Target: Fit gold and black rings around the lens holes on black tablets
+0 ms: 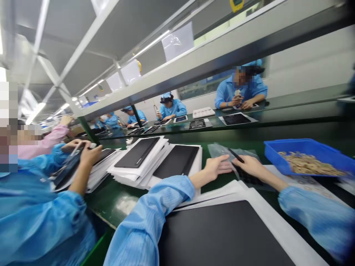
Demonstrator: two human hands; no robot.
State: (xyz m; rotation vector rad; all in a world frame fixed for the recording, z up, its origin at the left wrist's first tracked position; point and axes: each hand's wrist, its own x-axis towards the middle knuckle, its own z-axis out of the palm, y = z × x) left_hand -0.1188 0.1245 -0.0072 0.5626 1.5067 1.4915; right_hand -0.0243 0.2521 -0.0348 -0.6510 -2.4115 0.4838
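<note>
My right hand [251, 166] is closed around a thin black pen-like stick [236, 156], its tip pointing up and left. Under and behind that hand lies a clear plastic bag [217, 149]; dark pieces show through it beneath the palm. Fingers stretched out, my left hand [212, 170] reaches to the bag's near left edge; whether it touches the plastic is hard to tell. Closest to me, a flat black panel [222, 236] rests on white sheets [273, 214], below both forearms.
Stacked black tablet-like panels [138, 152] with white sheets stand to the left. A blue tray [305, 144] of small tan pieces sits at right. A co-worker's hands [90, 151] work close by on the left. A metal beam [194, 70] crosses overhead; other people sit opposite.
</note>
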